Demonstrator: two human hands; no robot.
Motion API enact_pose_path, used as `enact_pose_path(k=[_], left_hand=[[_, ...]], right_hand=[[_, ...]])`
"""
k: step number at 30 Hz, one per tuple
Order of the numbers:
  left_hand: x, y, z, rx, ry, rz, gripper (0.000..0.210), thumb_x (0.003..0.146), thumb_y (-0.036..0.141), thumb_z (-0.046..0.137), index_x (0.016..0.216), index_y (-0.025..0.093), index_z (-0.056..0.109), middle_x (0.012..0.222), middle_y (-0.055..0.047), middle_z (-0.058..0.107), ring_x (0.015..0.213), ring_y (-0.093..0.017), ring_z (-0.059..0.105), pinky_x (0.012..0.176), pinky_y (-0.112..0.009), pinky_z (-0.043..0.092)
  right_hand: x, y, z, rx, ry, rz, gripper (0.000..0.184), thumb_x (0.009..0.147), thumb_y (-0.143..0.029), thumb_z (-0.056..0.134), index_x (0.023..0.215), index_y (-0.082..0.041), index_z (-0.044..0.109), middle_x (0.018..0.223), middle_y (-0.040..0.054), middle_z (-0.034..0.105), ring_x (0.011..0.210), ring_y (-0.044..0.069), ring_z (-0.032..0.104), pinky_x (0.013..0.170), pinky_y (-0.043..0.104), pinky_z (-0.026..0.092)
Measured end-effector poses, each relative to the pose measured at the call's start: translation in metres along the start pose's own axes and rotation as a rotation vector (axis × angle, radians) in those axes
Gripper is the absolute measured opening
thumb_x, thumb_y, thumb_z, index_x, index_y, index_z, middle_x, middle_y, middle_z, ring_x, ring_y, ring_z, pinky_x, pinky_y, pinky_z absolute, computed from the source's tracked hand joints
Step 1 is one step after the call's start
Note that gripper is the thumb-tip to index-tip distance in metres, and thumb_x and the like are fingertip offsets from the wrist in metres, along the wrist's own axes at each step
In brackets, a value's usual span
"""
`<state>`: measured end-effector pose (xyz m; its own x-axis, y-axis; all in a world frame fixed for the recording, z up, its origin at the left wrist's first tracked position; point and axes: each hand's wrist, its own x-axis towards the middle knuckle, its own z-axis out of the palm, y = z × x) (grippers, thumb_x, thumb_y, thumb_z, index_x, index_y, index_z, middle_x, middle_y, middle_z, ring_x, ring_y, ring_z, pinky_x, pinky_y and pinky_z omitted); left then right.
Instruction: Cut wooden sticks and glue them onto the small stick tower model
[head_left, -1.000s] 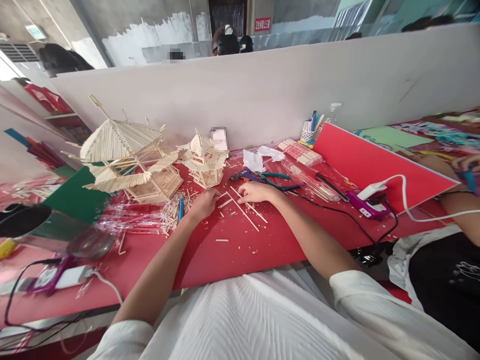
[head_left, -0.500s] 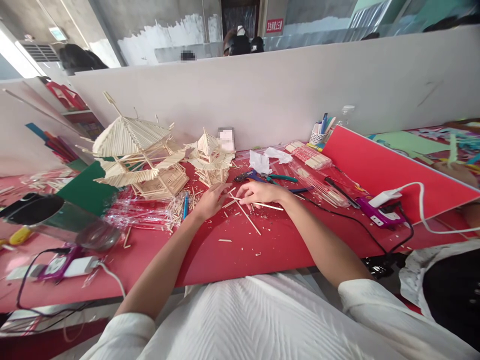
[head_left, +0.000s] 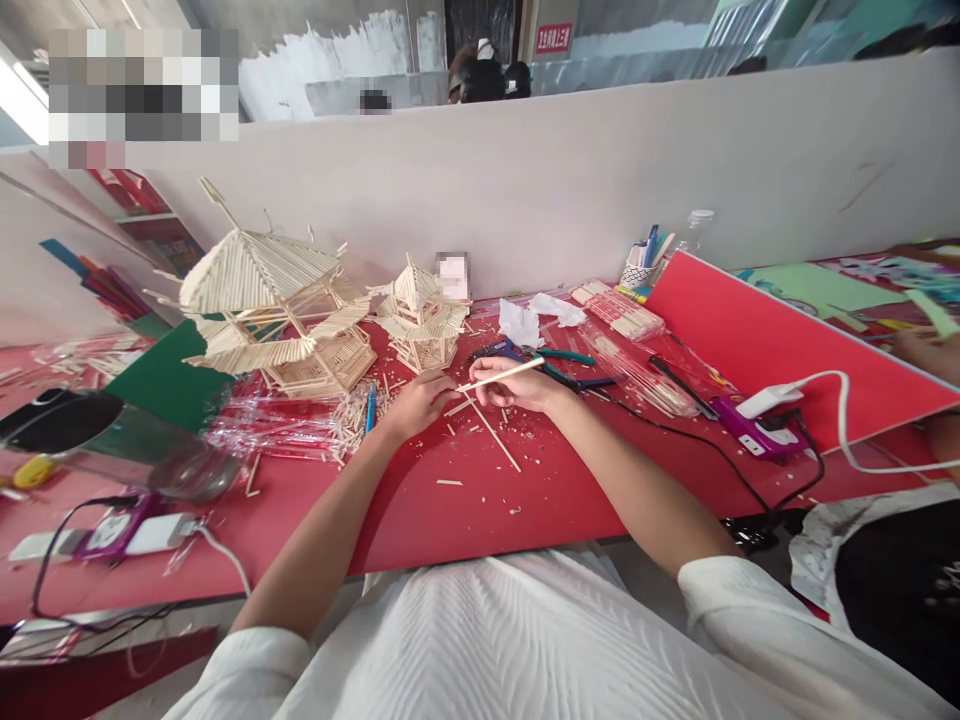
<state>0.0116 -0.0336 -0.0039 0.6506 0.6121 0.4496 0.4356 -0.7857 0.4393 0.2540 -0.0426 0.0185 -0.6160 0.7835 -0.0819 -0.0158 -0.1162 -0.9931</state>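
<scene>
My right hand (head_left: 514,388) grips a thin wooden stick (head_left: 519,369), which slants up to the right across its fingers. At the left end of that stick, the curled fingers of my left hand (head_left: 421,402) are closed; they appear to pinch a stick end, partly hidden. A second stick (head_left: 495,437) runs diagonally over the red tabletop from near the left fingertips. Short offcuts and crumbs lie around both hands. Beyond my left hand stands a small tiered pavilion of sticks (head_left: 418,320), and left of it a larger one (head_left: 262,270). Pliers (head_left: 570,357) lie behind my right hand.
A bottle (head_left: 120,450) lies at left beside a purple power strip (head_left: 124,527). Plastic-wrapped stick bundles (head_left: 622,312), a red board (head_left: 787,335) and a second power strip (head_left: 761,428) are on the right. A white partition (head_left: 555,190) rises behind. Another person's hand (head_left: 926,355) shows at far right.
My right hand has turned its stick from low and nearly level to slanting upward, with the left end now at the left fingertips. My left hand and the diagonal stick have hardly moved.
</scene>
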Motion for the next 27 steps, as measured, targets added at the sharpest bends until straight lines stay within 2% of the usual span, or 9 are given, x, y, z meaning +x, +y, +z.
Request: enact_pose_path(k=[3,6,8,12,18,23,27], left_hand=[[-0.001,-0.004,-0.001,0.029,0.014,-0.050,0.026,0.102,0.034,0.047,0.100,0.020,0.069,0.096,-0.009,0.066,0.090,-0.022,0.062,0.082,-0.032,0.047],[-0.002,-0.004,0.000,0.020,0.043,-0.075,0.025,0.101,0.034,0.048,0.101,0.020,0.070,0.097,-0.008,0.067,0.090,-0.021,0.063,0.083,-0.032,0.047],[-0.001,-0.002,0.001,-0.011,0.049,-0.074,0.025,0.101,0.035,0.050,0.100,0.021,0.071,0.097,-0.008,0.068,0.090,-0.021,0.063,0.083,-0.032,0.048],[0.001,0.002,0.004,-0.090,0.075,-0.086,0.026,0.099,0.038,0.055,0.096,0.021,0.074,0.094,-0.008,0.070,0.088,-0.021,0.065,0.082,-0.032,0.049],[0.002,0.000,0.006,-0.158,0.161,-0.166,0.028,0.095,0.044,0.062,0.093,0.020,0.077,0.091,-0.007,0.072,0.083,-0.020,0.066,0.079,-0.032,0.050],[0.001,0.000,0.009,-0.218,0.145,-0.252,0.030,0.092,0.047,0.065,0.098,0.020,0.078,0.086,-0.006,0.075,0.077,-0.019,0.071,0.075,-0.030,0.054],[0.000,-0.001,0.012,-0.240,0.152,-0.264,0.029,0.092,0.045,0.065,0.102,0.020,0.077,0.093,-0.007,0.077,0.077,-0.020,0.072,0.075,-0.030,0.056]], right_hand=[[0.002,0.002,0.002,0.012,0.008,-0.028,0.020,0.090,-0.033,0.066,0.101,-0.019,0.055,0.076,0.0012,0.071,0.049,0.007,0.050,0.041,0.018,0.030],[0.004,0.003,0.006,-0.161,0.000,-0.107,0.031,0.088,-0.034,0.070,0.113,-0.019,0.058,0.089,0.0034,0.072,0.062,0.011,0.059,0.048,0.020,0.041],[0.005,0.004,0.009,-0.340,0.073,-0.187,0.033,0.087,-0.036,0.071,0.114,-0.019,0.062,0.092,0.0036,0.071,0.067,0.012,0.061,0.054,0.022,0.045],[0.009,0.005,0.015,-0.608,0.261,-0.365,0.025,0.090,-0.040,0.068,0.100,-0.017,0.071,0.090,0.0043,0.072,0.073,0.015,0.064,0.067,0.026,0.048],[0.009,0.004,0.019,-0.683,0.398,-0.513,0.021,0.091,-0.038,0.069,0.088,-0.018,0.076,0.090,0.0066,0.076,0.083,0.018,0.069,0.080,0.029,0.050],[0.012,0.010,0.018,-0.701,0.440,-0.559,0.016,0.090,-0.034,0.071,0.089,-0.019,0.076,0.089,0.0060,0.078,0.084,0.020,0.072,0.078,0.030,0.053],[0.014,0.013,0.017,-0.712,0.453,-0.564,0.013,0.090,-0.030,0.070,0.091,-0.018,0.076,0.090,0.0061,0.078,0.083,0.020,0.072,0.078,0.030,0.054]])
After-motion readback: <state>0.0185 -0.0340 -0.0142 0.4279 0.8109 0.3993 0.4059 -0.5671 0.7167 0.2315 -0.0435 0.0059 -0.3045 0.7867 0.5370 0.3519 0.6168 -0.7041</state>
